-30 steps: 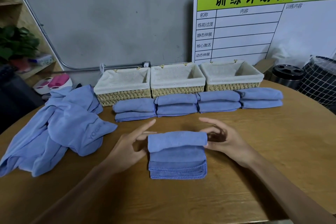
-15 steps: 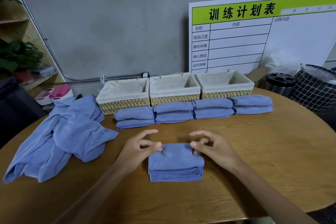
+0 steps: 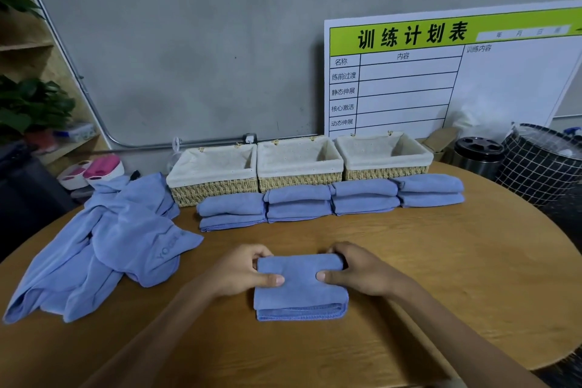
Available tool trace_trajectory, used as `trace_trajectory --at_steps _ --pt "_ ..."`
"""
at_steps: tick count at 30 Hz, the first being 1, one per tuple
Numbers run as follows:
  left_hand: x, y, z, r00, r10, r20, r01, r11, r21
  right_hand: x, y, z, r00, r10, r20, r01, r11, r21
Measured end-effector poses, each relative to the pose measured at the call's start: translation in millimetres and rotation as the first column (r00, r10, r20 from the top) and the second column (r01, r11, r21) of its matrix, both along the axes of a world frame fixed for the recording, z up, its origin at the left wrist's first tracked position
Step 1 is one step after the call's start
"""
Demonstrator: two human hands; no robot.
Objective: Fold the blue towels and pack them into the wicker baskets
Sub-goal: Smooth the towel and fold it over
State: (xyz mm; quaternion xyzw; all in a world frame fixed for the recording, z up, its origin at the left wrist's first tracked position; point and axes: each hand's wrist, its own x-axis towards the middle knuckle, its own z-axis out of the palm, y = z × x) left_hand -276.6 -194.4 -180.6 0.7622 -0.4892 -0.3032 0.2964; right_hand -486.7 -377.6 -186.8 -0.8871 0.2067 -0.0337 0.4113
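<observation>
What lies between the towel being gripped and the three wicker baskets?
In the head view, a row of folded blue towels and bare wooden table separate the gripped towel from the baskets.

I am reaching both forearms in from the near edge, converging toward the middle. My left hand (image 3: 239, 271) is gripping the folded towel (image 3: 299, 287) at its left side, thumb on top, fingers curled behind. My right hand (image 3: 359, 271) is mirroring it on the right side.
</observation>
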Motion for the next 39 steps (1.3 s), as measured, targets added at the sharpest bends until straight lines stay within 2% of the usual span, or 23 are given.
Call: trace_trajectory --at_steps 2,4,7,10,13,17,19,22,27,32,36,39 --pt "-3 -4 8 0.999 -0.008 -0.033 0.008 1.000 -0.005 -2 1 7 0.998 -0.017 0.060 0.005 0.979 0.205" --pt "-6 -9 11 0.987 0.033 -0.157 -0.046 0.996 -0.078 -5 -1 9 0.985 -0.110 0.135 0.053 0.929 0.366" --pt "-17 -14 10 0.918 0.120 -0.379 -0.189 0.971 -0.149 -9 -7 6 0.935 -0.286 0.210 0.154 0.859 0.488" --pt "-27 -20 4 0.893 0.129 -0.431 -0.218 0.962 -0.164 -14 -11 1 0.878 -0.397 0.266 0.204 0.814 0.544" --pt "-36 -29 -1 0.902 0.126 -0.412 -0.224 0.954 -0.198 -20 -18 -7 0.856 -0.425 0.295 0.247 0.836 0.490" --pt "-46 -44 -13 0.936 0.166 -0.310 -0.243 0.943 -0.228 -24 -32 -22 0.841 -0.444 0.308 0.357 0.885 0.300" --pt "-45 -49 -16 0.942 0.186 -0.279 -0.255 0.938 -0.236 -23 -36 -25 0.843 -0.443 0.306 0.368 0.889 0.272" --pt "-42 -52 -15 0.929 0.207 -0.307 -0.279 0.937 -0.211 -13 -41 -28 0.846 -0.430 0.314 0.382 0.901 0.204" --pt "-38 -58 -10 0.954 0.230 -0.193 -0.268 0.941 -0.204 -6 -40 -24 0.846 -0.419 0.330 0.419 0.905 0.075" --pt "-15 -67 20 0.931 0.271 -0.242 -0.321 0.926 -0.199 5 -48 8 0.837 -0.425 0.345 0.394 0.905 0.158" --pt "30 -95 77 0.884 0.388 -0.260 -0.459 0.828 -0.323 54 -72 71 0.770 -0.452 0.451 0.415 0.891 0.186" --pt "66 -121 97 0.834 0.487 -0.261 -0.552 0.751 -0.362 100 -94 93 0.760 -0.494 0.423 0.427 0.869 0.248"
